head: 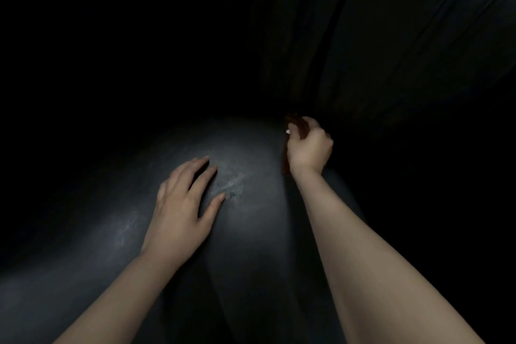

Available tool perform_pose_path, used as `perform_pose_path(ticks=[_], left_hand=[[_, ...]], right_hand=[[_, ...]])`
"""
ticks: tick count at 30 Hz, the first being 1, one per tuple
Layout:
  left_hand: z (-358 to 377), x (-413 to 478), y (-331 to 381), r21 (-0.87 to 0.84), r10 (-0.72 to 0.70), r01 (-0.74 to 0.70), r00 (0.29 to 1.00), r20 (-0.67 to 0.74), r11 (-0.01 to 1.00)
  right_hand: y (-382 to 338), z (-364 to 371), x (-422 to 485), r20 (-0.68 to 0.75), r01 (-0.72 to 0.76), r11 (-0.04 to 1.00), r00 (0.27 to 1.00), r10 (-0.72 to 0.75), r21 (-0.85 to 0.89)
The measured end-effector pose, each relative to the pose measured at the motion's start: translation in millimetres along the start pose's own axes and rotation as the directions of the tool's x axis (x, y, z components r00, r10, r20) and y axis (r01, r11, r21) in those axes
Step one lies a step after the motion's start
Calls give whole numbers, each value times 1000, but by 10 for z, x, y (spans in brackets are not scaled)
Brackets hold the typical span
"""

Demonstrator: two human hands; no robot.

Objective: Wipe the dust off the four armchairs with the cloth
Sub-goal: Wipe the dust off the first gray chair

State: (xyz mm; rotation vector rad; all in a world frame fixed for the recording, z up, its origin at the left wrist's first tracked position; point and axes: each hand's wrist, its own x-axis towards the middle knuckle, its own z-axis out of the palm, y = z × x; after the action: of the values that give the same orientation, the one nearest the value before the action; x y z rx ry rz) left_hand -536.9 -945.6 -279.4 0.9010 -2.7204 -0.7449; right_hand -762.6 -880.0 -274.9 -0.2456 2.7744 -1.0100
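A dark, rounded armchair [245, 153] fills the lower middle of the head view, lit in one patch where pale dust streaks show. My left hand [181, 207] rests flat on it with the fingers spread. My right hand [308, 145] is at the cushion's right edge, its fingers curled round a dark reddish-brown cloth [293, 123] that also hangs down beside the wrist. Most of the cloth is hidden by the hand and the dark.
The room is very dark. A dark upholstered surface [418, 36] with folds rises at the upper right, split by a deep vertical seam just above the right hand. The left and far areas are black and unreadable.
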Motion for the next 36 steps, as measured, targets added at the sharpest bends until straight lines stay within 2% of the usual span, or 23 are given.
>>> perform_pose_path(ticks=[3,6,9,10,12,15,17,21,24,26,28,32,36], left_hand=[[-8,-20,-27,16,0,0,1000,10,1000],[-27,-38,-36,37,-23,23,1000,11,999],[-21,-33,-45,36,-41,40,999,9,999],[-15,-23,-49,34,-40,40,999,10,999],[2,-17,-55,34,-44,44,999,7,998],[17,-16,-46,17,-52,53,999,-15,998],[22,-22,-51,13,-45,45,999,-17,999],[3,-34,-74,12,-37,37,999,-26,999],[-7,-47,-78,13,-38,38,999,-27,999],[-2,-71,-78,13,-41,42,999,-21,999],[7,-102,-68,20,-45,46,999,-18,999],[6,-126,-9,37,-43,43,999,-3,998],[-2,-118,99,42,-33,32,999,4,999]], right_hand=[[-28,1,4,185,94,994,977,-104,61],[33,-139,-93,339,147,981,923,-181,123],[122,-350,-244,417,218,967,872,-255,135],[163,-415,-282,384,240,961,882,-274,136],[291,-493,-312,216,245,964,941,-261,100],[425,-467,-289,-87,94,996,992,-94,-4],[375,-360,-252,-170,0,1000,985,-3,-16],[96,-40,-65,-146,-44,995,989,30,-90],[9,82,23,-60,17,990,998,-26,-139],[17,65,18,10,125,984,992,-125,-131],[38,21,-26,118,292,954,952,-283,-68],[167,-101,-228,255,549,833,798,-546,67],[504,-346,-721,326,633,750,680,-657,192]])
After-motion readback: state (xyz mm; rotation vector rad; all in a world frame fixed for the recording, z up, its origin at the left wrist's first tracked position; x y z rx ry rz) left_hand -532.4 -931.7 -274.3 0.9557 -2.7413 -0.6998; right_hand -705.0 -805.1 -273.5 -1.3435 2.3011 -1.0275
